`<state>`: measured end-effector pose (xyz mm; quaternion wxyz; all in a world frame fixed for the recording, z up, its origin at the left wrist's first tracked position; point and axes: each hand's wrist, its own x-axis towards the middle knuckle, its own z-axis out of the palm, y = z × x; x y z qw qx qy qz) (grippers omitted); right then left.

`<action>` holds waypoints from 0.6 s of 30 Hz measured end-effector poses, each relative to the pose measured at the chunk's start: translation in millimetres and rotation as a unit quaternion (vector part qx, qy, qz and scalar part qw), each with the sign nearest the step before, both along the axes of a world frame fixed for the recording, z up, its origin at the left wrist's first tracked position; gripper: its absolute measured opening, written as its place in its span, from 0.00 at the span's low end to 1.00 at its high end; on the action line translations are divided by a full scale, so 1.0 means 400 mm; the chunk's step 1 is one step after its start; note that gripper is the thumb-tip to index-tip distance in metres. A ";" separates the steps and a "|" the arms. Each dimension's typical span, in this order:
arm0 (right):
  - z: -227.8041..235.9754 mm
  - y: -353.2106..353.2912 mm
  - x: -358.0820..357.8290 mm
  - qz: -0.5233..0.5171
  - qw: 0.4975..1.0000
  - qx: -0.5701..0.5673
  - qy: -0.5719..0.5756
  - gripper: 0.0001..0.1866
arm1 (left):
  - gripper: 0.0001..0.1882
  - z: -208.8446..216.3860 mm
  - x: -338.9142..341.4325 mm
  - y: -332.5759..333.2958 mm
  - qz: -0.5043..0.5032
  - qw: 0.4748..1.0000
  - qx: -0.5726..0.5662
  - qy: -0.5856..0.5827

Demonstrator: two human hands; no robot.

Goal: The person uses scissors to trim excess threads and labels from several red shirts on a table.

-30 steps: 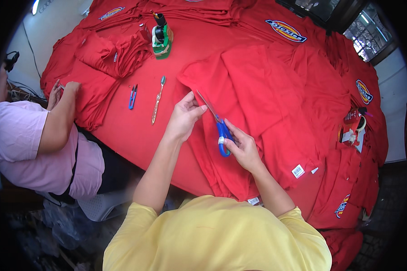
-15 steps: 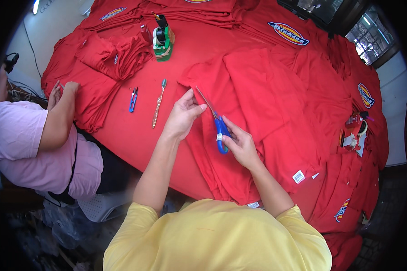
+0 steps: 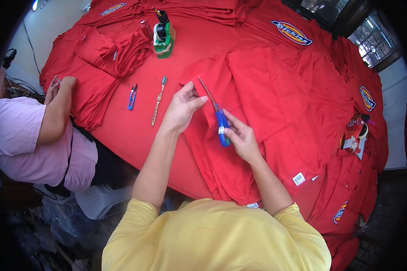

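Note:
My right hand [image 3: 242, 137] grips blue-handled scissors [image 3: 222, 126] by the handles. Their blades look almost closed and point up and left over a red garment [image 3: 267, 104] spread in front of me. At the garment's left edge is my left hand [image 3: 183, 107], its fingers and thumb bent around the red fabric beside the blades. The exact spot pinched is partly hidden by the fingers. Left of that hand lie a toothbrush [image 3: 158, 100] with a clear amber handle and small blue thread snips [image 3: 132, 96].
A green tape dispenser [image 3: 164, 40] stands at the back beside a folded red pile [image 3: 108, 52]. A person in a pink shirt [image 3: 18, 126] works at the left edge. At right sits a small cluster with a tape roll [image 3: 363, 131]. A grey stool [image 3: 101, 198] is below left.
The scissors have turned slightly, with their handles closer together, and moved a little up. My left hand has shifted slightly upward. The view has tilted a bit.

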<state>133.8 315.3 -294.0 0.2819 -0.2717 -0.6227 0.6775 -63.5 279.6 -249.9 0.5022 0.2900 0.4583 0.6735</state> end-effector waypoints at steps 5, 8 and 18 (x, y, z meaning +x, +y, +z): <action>0.005 0.003 0.009 0.009 0.999 0.012 -0.044 0.27 | 0.19 -0.036 -0.039 0.022 0.038 0.997 0.024 -0.061; 0.005 -0.010 -0.001 -0.020 0.998 0.068 0.001 0.26 | 0.18 0.000 -0.014 0.024 0.029 0.999 0.030 -0.017; 0.040 0.009 0.020 0.002 0.999 0.028 -0.037 0.27 | 0.18 0.021 -0.008 0.009 0.011 1.000 0.026 -0.004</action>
